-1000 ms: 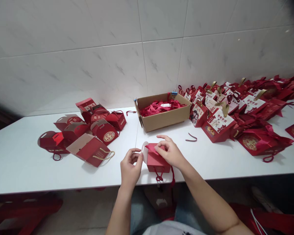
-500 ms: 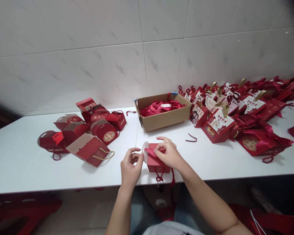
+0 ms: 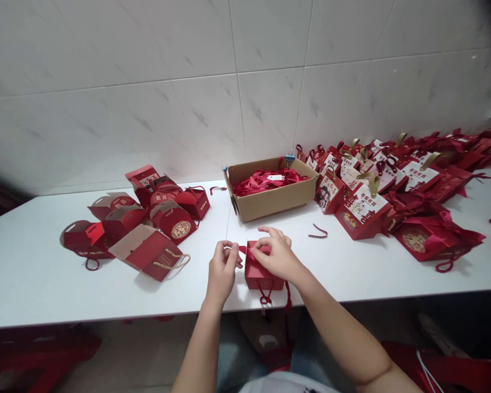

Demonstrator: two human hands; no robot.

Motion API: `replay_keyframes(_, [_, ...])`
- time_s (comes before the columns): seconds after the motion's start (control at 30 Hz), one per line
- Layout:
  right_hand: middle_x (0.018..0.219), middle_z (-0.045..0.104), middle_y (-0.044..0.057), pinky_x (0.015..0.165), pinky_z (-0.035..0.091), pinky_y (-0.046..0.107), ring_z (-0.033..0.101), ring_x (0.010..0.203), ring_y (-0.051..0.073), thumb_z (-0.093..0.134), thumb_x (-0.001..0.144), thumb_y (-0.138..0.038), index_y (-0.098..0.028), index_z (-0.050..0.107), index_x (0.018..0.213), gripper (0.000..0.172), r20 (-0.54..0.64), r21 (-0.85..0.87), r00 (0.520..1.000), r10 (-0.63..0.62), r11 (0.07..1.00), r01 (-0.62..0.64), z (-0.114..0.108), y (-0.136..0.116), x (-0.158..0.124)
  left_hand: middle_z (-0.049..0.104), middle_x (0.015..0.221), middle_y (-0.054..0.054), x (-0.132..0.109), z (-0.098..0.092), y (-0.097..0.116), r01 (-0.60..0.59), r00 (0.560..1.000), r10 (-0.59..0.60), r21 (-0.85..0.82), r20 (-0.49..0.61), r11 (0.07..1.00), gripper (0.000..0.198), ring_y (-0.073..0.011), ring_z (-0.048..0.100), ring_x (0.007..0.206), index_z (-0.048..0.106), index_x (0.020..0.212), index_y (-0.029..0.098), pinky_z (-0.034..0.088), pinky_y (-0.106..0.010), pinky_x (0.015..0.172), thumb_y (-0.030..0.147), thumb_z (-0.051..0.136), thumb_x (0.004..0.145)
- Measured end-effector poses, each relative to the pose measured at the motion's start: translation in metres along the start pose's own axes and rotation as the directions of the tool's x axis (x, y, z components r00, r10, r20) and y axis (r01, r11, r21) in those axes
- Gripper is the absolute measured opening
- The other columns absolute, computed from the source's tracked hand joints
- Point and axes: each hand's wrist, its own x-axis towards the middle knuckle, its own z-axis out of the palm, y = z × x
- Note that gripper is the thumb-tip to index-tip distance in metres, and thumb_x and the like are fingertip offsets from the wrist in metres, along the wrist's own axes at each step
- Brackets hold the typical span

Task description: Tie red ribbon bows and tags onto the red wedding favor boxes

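Observation:
A small red gift box [image 3: 265,275] with a twisted red cord handle stands near the table's front edge. Over its top my right hand [image 3: 277,256] pinches a red ribbon [image 3: 243,249] between thumb and forefinger, the other fingers raised. At the box's left side my left hand [image 3: 224,266] has thumb and forefinger closed on the ribbon's left end. Part of the box top is hidden under my right hand. A dark red cord hangs at the box's right front corner.
Behind the hands is a cardboard box [image 3: 276,201] of red ribbons. Several open red boxes [image 3: 147,251] are at left, and many finished-looking boxes [image 3: 362,210] crowd the right. A dark red cord [image 3: 319,231] lies on the white table [image 3: 33,262].
My left hand has moved slightly up and right, from the box's pale flap to the ribbon's end. The pale flap no longer shows at the left. My right hand stays on the ribbon.

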Motion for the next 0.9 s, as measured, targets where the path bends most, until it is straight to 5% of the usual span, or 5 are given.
replay_keyframes(0.17, [0.124, 0.052, 0.009, 0.101, 0.027, 0.05, 0.042, 0.122, 0.027, 0.059, 0.079, -0.037, -0.024, 0.067, 0.087, 0.017, -0.163, 0.133, 0.985, -0.063, 0.988, 0.085, -0.004, 0.009, -0.003, 0.048, 0.054, 0.004, 0.018, 0.001, 0.002, 0.033, 0.982, -0.004, -0.147, 0.19, 0.989, 0.028, -0.0093, 0.046, 0.054, 0.052, 0.06, 0.016, 0.038, -0.021, 0.055, 0.037, 0.061, 0.076])
replay_keyframes(0.33, [0.102, 0.057, 0.009, 0.078, 0.047, 0.034, 0.056, 0.094, 0.02, 0.055, 0.083, -0.04, -0.02, 0.056, 0.1, 0.026, -0.533, 0.416, 0.836, 0.13, 0.901, 0.125, -0.016, 0.049, -0.034, 0.058, 0.061, 0.002, 0.027, -0.022, 0.007, 0.113, 0.993, -0.117, -0.507, 0.025, 0.854, 0.021, -0.0098, 0.054, 0.057, 0.057, 0.064, 0.015, 0.045, -0.02, 0.057, 0.033, 0.067, 0.071])
replay_keyframes(0.57, [0.099, 0.06, 0.005, 0.076, 0.048, 0.032, 0.059, 0.085, 0.017, 0.072, 0.069, -0.035, -0.022, 0.048, 0.113, 0.052, 0.125, 0.499, 0.981, 0.15, 0.845, -0.193, -0.007, 0.097, -0.082, 0.072, 0.085, -0.008, 0.033, -0.046, 0.013, 0.138, 0.983, -0.182, -0.706, 0.013, 0.695, 0.016, -0.023, 0.068, 0.082, 0.064, 0.067, 0.015, 0.055, -0.032, 0.072, 0.029, 0.068, 0.07])
replay_keyframes(0.77, [0.078, 0.062, 0.002, 0.071, 0.043, 0.029, 0.056, 0.074, 0.016, 0.062, 0.078, -0.038, -0.017, 0.061, 0.081, 0.021, 0.165, 0.447, 0.973, 0.159, 0.867, -0.218, -0.009, 0.099, -0.078, 0.074, 0.083, -0.008, 0.034, -0.052, 0.021, 0.128, 0.974, -0.226, -0.777, -0.019, 0.616, 0.02, -0.0265, 0.069, 0.088, 0.066, 0.065, 0.015, 0.054, -0.037, 0.081, 0.025, 0.056, 0.079])
replay_keyframes(0.9, [0.065, 0.056, -0.003, 0.064, 0.041, 0.025, 0.054, 0.065, 0.013, 0.065, 0.078, -0.037, -0.019, 0.06, 0.094, 0.025, 0.172, 0.631, 0.962, 0.213, 0.726, -0.274, -0.028, 0.103, -0.073, 0.074, 0.079, -0.007, 0.036, -0.059, 0.023, 0.107, 0.97, -0.238, -0.794, -0.049, 0.599, 0.024, -0.0251, 0.07, 0.084, 0.067, 0.065, 0.016, 0.056, -0.035, 0.077, 0.024, 0.052, 0.082])
